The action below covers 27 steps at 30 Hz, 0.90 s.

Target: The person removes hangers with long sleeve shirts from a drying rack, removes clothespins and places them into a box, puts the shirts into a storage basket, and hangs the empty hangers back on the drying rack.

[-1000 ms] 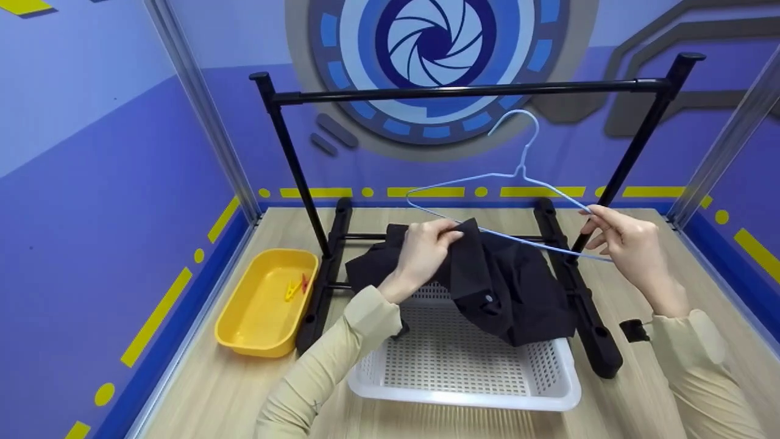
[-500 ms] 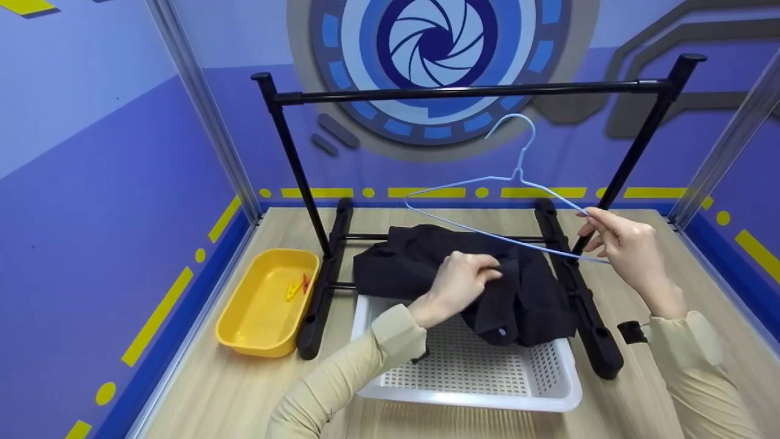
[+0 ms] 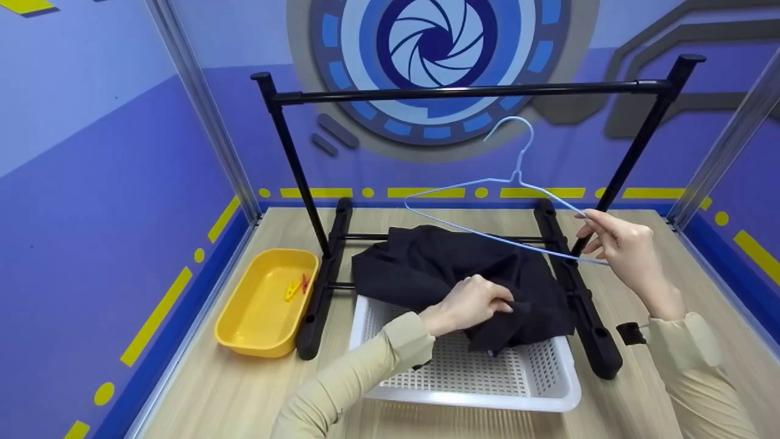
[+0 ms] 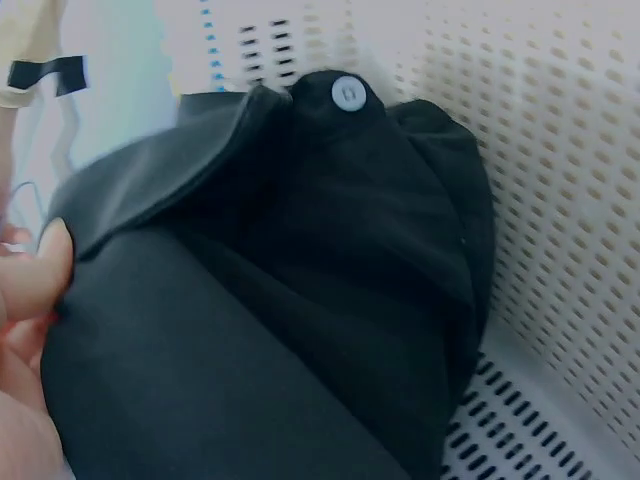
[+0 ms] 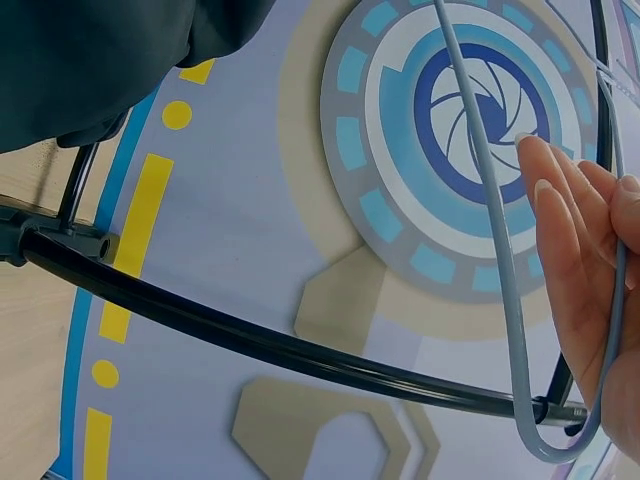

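A black shirt [image 3: 439, 256] lies bunched over the far part of a white perforated basket [image 3: 481, 400]. My left hand [image 3: 472, 303] pinches a fold of its cloth near the front. In the left wrist view, thumb and fingers [image 4: 40, 270] grip the cloth edge, and a pale button [image 4: 349, 93] shows on the shirt. My right hand [image 3: 627, 250] holds a light blue wire hanger [image 3: 517, 177] by its right end, hook upward, above and behind the shirt. The right wrist view shows the hanger [image 5: 497, 220] wire running between thumb and fingers. Much of the shirt's shape is hidden in its folds.
A black garment rack [image 3: 469, 92] stands behind and around the basket, its feet on the wooden table [image 3: 207, 396]. To its left sits a yellow tray [image 3: 262, 311] with a yellow clothespin [image 3: 292, 291] and a red one [image 3: 304, 283]. Printed walls enclose the table.
My left hand has let go of a raised shirt edge, moved right and toward me, and now pinches cloth lower down. The hanger has dipped slightly in my right hand.
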Each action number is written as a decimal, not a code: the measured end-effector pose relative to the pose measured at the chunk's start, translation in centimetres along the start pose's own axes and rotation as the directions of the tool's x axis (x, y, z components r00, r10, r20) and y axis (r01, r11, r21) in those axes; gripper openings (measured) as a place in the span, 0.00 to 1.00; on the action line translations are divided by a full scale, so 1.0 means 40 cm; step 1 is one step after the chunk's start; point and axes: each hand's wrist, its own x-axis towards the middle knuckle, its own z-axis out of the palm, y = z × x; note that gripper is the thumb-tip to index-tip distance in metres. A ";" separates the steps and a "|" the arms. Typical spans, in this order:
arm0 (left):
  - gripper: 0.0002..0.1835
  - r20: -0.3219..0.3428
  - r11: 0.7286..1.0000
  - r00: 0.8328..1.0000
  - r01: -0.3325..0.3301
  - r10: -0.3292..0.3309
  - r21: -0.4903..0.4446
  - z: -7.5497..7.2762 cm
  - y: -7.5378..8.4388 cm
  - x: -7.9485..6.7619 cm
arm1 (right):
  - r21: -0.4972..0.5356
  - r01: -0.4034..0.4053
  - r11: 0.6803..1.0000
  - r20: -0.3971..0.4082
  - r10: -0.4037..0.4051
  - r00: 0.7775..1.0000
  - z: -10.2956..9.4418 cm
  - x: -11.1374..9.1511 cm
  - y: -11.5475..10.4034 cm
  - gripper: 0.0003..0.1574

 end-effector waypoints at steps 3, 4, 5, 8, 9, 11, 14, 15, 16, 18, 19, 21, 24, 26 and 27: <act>0.09 0.039 0.999 0.998 -0.044 0.044 0.008 0.016 -0.011 -0.001 | -0.007 0.005 1.000 -0.004 -0.005 1.000 0.001 -0.001 0.003 0.16; 0.09 0.049 0.998 0.997 -0.057 0.057 0.010 0.021 -0.015 -0.002 | -0.008 0.008 1.000 -0.005 -0.008 1.000 0.001 -0.002 0.004 0.16; 0.10 0.062 0.998 0.996 -0.068 0.067 0.012 0.026 -0.019 -0.002 | -0.009 0.011 1.000 -0.006 -0.011 1.000 0.001 -0.003 0.004 0.16; 0.11 0.114 0.996 0.990 -0.090 0.087 0.018 0.039 -0.030 -0.005 | -0.005 0.014 1.000 -0.012 -0.014 1.000 0.002 -0.004 0.006 0.16; 0.11 0.135 0.995 0.986 -0.095 0.092 0.015 0.043 -0.034 -0.006 | -0.001 0.013 1.000 -0.013 -0.013 1.000 0.002 -0.004 0.007 0.16; 0.11 0.183 0.994 0.978 -0.106 0.104 0.003 0.050 -0.042 -0.008 | 0.004 0.007 1.000 -0.014 -0.007 1.000 0.003 -0.006 0.007 0.16; 0.11 0.270 0.992 0.955 -0.121 0.123 -0.026 0.057 -0.054 -0.011 | 0.013 -0.002 1.000 -0.010 0.002 1.000 0.004 -0.006 0.006 0.16; 0.12 0.300 0.992 0.945 -0.121 0.127 -0.039 0.057 -0.057 -0.012 | 0.015 -0.002 1.000 -0.008 0.003 1.000 0.005 -0.006 0.006 0.16; 0.12 0.325 0.991 0.937 -0.120 0.130 -0.050 0.057 -0.060 -0.013 | 0.015 -0.003 1.000 -0.007 0.003 1.000 0.006 -0.006 0.006 0.16; 0.13 0.362 0.991 0.923 -0.112 0.129 -0.069 0.053 -0.064 -0.013 | 0.021 -0.003 1.000 -0.008 0.003 1.000 0.007 -0.006 0.007 0.16; 0.13 0.371 0.991 0.920 -0.108 0.129 -0.077 0.050 -0.065 -0.013 | 0.024 -0.002 1.000 -0.009 0.002 1.000 0.008 -0.006 0.007 0.16; 0.14 0.363 0.991 0.923 -0.103 0.128 -0.086 0.041 -0.068 -0.014 | 0.025 0.001 1.000 -0.011 -0.001 1.000 0.009 -0.005 0.009 0.16; 0.14 0.313 0.989 0.941 -0.096 0.126 -0.108 0.023 -0.075 -0.014 | 0.026 0.012 1.000 -0.013 -0.012 1.000 0.012 -0.004 0.009 0.16; 0.14 0.273 0.986 0.955 -0.082 0.119 -0.143 0.010 -0.081 -0.015 | 0.021 0.025 0.999 -0.014 -0.025 1.000 0.015 -0.003 0.010 0.16; 0.14 0.249 0.985 0.962 -0.071 0.109 -0.159 0.004 -0.085 -0.016 | 0.021 0.032 0.999 -0.015 -0.031 0.999 0.017 -0.002 0.010 0.16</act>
